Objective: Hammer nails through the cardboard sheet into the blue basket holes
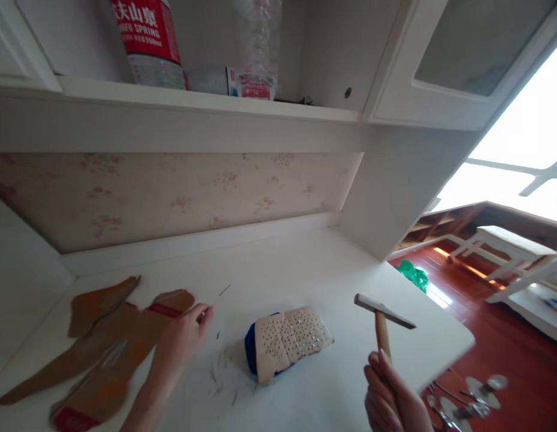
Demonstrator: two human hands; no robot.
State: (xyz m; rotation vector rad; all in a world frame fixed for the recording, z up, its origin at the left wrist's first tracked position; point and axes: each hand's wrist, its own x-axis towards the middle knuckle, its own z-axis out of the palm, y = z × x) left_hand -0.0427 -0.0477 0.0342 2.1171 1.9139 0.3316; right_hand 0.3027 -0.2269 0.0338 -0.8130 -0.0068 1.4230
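Note:
My right hand [390, 393] is wrapped round the wooden handle of a hammer [382, 330], whose metal head is raised over the right part of the white desktop. My left hand [191, 329] is curled closed beside torn brown cardboard [141, 321]; whatever its fingers may hold is too small to make out. Between the hands lies a beige cardboard piece [289, 337] covered with small dark and shiny dots, perhaps holes or nail heads. It rests on something dark blue [250, 348] that shows along its left and lower edges. Neither hand touches it.
Dark scraps and smudges [219, 378] mark the white desktop [282, 258]. Overhead, a shelf [206, 101] holds a red-labelled water bottle [147, 36] and a clear bottle [258, 48]. A side panel [377, 186] stands at the right; metal stands [467, 408] are below the desk edge.

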